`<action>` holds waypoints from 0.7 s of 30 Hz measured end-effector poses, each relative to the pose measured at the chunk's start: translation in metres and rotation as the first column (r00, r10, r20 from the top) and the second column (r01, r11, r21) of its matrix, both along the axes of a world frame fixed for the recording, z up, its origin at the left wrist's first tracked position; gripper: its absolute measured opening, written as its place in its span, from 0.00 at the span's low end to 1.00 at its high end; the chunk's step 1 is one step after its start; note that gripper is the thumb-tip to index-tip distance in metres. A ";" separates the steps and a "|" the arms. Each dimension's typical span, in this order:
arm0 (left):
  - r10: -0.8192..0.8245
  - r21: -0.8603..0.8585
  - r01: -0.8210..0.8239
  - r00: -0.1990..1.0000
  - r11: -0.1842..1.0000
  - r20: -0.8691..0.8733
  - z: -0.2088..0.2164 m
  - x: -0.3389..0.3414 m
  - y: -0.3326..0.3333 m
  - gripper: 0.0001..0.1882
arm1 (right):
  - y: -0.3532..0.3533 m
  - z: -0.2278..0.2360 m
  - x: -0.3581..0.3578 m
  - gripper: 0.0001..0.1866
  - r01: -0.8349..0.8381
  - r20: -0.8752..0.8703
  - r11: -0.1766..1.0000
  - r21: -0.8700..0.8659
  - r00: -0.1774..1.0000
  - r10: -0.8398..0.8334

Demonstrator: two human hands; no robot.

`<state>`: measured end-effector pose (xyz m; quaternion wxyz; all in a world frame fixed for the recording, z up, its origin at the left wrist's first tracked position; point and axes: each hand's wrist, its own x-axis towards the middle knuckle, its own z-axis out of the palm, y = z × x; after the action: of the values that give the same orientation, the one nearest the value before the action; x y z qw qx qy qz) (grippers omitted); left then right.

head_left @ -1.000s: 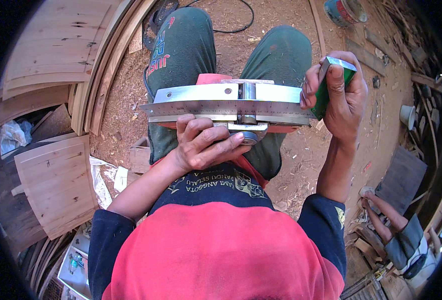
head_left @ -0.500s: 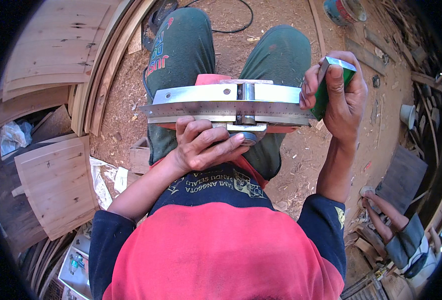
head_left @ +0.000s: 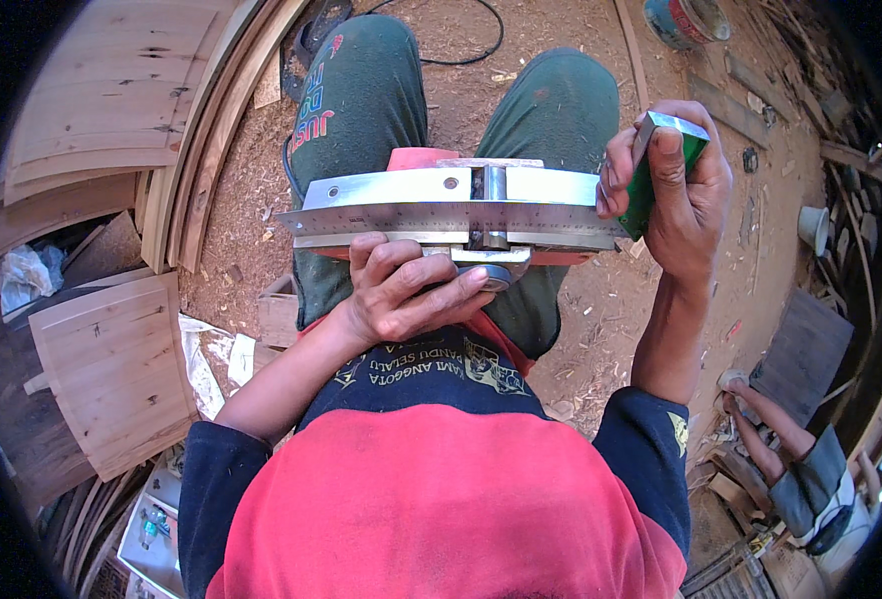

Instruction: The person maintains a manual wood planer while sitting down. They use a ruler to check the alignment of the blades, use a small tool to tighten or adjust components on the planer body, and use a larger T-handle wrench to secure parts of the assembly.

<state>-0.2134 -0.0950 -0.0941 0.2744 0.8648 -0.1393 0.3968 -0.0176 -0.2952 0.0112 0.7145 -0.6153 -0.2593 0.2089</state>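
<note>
An electric hand planer (head_left: 386, 187) lies upside down across my lap, its silver sole facing up and parts of its red body showing around it. The cutter drum (head_left: 495, 183) sits in the gap between the two sole plates. Across the sole runs the ruled steel blade of a try square (head_left: 411, 217), standing on edge. My right hand (head_left: 688, 205) is closed around its green and silver stock at the planer's right end. On the planer's near side, my left hand (head_left: 406, 292) grips it, fingers by a round dark knob (head_left: 499, 277). The left fingertips are partly hidden.
Wood shavings cover the ground. Wooden panels (head_left: 111, 369) and long boards stand on the left. A bucket (head_left: 687, 22) is at the far right, with a white pail (head_left: 813, 230) nearer. Another person's legs (head_left: 775, 419) show at lower right, beside a dark board (head_left: 805, 344).
</note>
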 end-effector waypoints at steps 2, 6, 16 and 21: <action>0.000 0.005 0.000 1.000 1.000 0.003 0.000 0.000 0.000 0.25 | 0.000 0.000 0.000 0.16 -0.002 -0.003 1.000 0.002 1.000 0.002; -0.002 -0.002 0.002 1.000 1.000 -0.004 0.000 -0.001 0.000 0.25 | 0.001 -0.001 -0.001 0.16 0.003 -0.012 1.000 0.002 1.000 -0.003; 0.009 -0.009 -0.009 1.000 1.000 -0.009 -0.002 -0.002 0.001 0.26 | 0.001 0.000 -0.001 0.16 0.004 -0.014 1.000 -0.009 1.000 -0.005; -0.002 0.032 0.002 1.000 0.999 -0.011 0.002 -0.001 0.001 0.26 | 0.000 0.001 -0.003 0.16 0.016 -0.023 1.000 -0.007 1.000 -0.016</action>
<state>-0.2140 -0.0938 -0.0918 0.2616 0.8711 -0.1451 0.3894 -0.0202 -0.2948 0.0126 0.7168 -0.6175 -0.2455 0.2113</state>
